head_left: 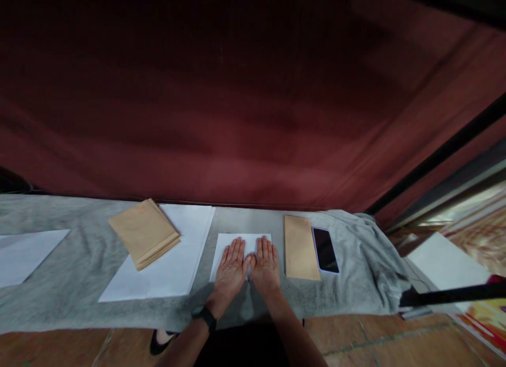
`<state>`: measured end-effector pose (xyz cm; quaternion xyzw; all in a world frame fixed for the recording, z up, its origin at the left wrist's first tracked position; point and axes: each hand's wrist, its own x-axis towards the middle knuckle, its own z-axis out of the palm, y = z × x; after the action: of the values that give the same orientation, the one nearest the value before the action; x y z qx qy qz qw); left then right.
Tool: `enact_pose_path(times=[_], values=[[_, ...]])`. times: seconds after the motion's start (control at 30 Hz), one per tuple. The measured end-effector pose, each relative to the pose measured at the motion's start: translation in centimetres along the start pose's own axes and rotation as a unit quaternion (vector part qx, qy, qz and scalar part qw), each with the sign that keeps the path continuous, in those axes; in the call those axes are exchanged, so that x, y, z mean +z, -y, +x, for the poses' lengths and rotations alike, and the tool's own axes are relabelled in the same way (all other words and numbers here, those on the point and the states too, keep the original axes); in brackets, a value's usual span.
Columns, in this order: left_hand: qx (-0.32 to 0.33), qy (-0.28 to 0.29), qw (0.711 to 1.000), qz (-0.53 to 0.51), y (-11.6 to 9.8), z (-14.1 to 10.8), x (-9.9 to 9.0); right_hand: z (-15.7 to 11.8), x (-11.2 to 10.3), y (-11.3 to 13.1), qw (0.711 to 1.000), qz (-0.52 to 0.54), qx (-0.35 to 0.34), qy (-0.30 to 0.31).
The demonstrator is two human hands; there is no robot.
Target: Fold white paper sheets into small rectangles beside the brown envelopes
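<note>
A white sheet of paper (223, 242), its far edge straight, lies on the grey cloth in front of me. My left hand (232, 265) is flat on its left half, fingers stretched away from me. On the right half rests my right hand (265, 264), also flat, the two thumbs meeting in the middle. Much of the paper is hidden under both hands. Just right of it lies a brown envelope (300, 248), with a phone (326, 250) in a pale purple case beside that. Neither hand touches these.
To the left, several brown envelopes (144, 232) are piled on a stack of larger white sheets (158, 280). Another white sheet (29, 256) is at the far left. Grey cloth (83, 261) covers the long surface, which a dark red panel (245, 119) borders at the back.
</note>
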<state>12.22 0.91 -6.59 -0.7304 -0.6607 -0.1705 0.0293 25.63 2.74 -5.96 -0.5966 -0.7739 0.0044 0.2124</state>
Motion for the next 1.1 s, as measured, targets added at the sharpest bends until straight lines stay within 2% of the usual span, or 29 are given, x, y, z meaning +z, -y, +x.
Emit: enact_pose_path(times=[0.2,0.47,0.53,0.67,0.77,0.9,1.1], values=[[-0.031,-0.023,0.999,0.024,2.2,-1.0,-0.4,-0.1,0.2,0.0,1.000,0.000,0.001,-0.021],[-0.050,-0.032,0.998,0.035,2.4,-2.0,-0.8,0.2,0.9,0.0,0.999,0.010,0.007,-0.043],[-0.053,-0.033,0.997,0.035,2.4,-2.0,-0.7,0.5,1.1,0.6,0.999,0.016,0.011,-0.033],[-0.057,-0.019,0.997,0.040,2.4,-1.8,-1.0,1.2,1.1,2.2,0.998,0.035,-0.045,0.024],[-0.060,-0.006,0.997,0.046,2.2,-1.7,-1.4,1.3,1.0,2.8,0.997,0.045,-0.060,0.036],[-0.059,0.000,0.997,0.039,2.1,-1.6,-1.7,1.2,1.0,2.4,0.998,0.038,-0.049,0.019],[-0.058,-0.023,0.998,0.033,2.3,-1.8,-1.2,0.5,1.2,0.7,1.000,0.011,-0.021,-0.013]])
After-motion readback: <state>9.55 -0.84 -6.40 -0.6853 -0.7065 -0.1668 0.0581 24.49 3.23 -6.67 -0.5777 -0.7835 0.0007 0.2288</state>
